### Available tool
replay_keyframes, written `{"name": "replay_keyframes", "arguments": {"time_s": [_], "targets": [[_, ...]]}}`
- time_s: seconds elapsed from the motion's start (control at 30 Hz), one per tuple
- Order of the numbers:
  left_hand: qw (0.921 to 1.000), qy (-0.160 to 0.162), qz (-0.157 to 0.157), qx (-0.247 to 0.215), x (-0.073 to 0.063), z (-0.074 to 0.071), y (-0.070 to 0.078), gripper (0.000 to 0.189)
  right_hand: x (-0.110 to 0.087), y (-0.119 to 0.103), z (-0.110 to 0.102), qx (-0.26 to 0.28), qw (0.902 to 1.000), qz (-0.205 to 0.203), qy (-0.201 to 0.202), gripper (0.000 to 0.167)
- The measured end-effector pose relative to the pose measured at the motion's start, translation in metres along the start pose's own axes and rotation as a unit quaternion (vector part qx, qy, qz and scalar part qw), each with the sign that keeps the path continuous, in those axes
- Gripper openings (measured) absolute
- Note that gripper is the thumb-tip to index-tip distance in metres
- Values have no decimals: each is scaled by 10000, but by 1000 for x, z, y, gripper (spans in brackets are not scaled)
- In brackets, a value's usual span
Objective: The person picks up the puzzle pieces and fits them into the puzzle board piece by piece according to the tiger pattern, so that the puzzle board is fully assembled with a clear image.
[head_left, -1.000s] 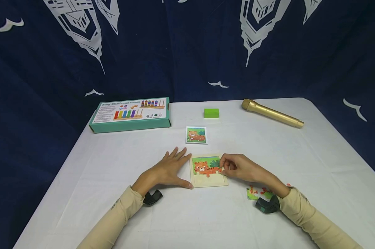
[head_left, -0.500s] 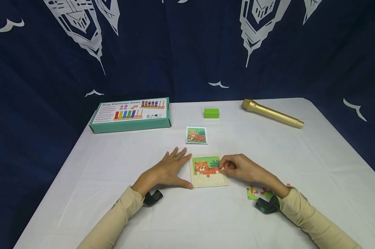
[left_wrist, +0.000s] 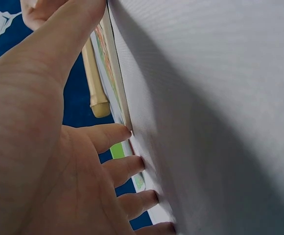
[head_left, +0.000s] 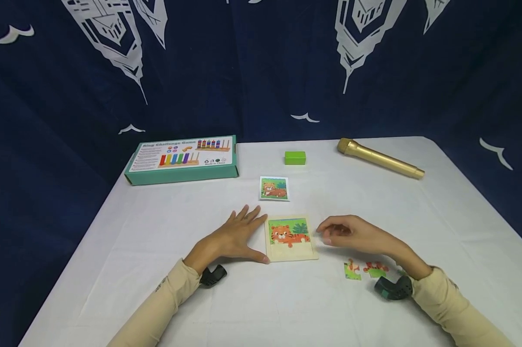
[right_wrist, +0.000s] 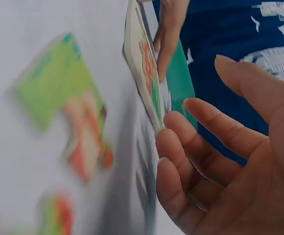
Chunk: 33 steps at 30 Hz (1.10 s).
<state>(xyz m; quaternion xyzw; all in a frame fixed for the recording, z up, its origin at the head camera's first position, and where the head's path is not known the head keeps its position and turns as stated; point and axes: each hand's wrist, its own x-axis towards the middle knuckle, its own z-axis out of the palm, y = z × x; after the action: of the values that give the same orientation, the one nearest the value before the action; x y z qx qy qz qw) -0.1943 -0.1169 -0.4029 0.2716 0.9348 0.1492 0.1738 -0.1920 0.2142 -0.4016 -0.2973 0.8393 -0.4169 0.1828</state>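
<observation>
Head: right fingers (head_left: 333, 220) beside board edge (head_left: 313, 245).

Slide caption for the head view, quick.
Left hand at the left edge of a partly filled tiger puzzle board, right hand off its right side, loose pieces on the white cloth.

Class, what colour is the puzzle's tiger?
The tiger is orange with dark stripes; clearest in the head view.

On our white-covered table (head_left: 243, 308) we see 1 teal game box (head_left: 183, 156), 1 green block (head_left: 295, 158), 1 gold microphone (head_left: 380, 158), 1 tiger card (head_left: 274, 188), 1 wooden puzzle board (head_left: 283, 254) and at least 2 loose pieces (head_left: 352, 271).
</observation>
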Motion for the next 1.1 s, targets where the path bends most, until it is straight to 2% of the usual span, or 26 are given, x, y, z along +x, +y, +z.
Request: {"name": "replay_keyframes", "arguments": {"time_s": [0.2, 0.33, 0.47, 0.77, 1.0, 1.1], "targets": [[10000, 2, -4, -19, -1, -2, 1, 112, -33, 7, -8, -205, 9976, 437, 490, 32], [10000, 11, -7, 4, -1, -2, 1, 112, -51, 11, -9, -443, 9945, 338, 886, 30], [10000, 9, -1, -11, -2, -2, 0, 112, -63, 14, -6, -490, 9940, 106, 976, 30], [10000, -12, -23, -55, -1, -2, 0, 112, -69, 16, 5, -475, 9954, -212, 801, 32], [10000, 5, -24, -46, -1, -1, 1, 112, -68, 19, 8, -666, 9924, -522, 893, 28], [10000, 5, -19, -29, -1, -1, 1, 111, -68, 19, 9, -792, 9909, -523, 954, 28]]}}
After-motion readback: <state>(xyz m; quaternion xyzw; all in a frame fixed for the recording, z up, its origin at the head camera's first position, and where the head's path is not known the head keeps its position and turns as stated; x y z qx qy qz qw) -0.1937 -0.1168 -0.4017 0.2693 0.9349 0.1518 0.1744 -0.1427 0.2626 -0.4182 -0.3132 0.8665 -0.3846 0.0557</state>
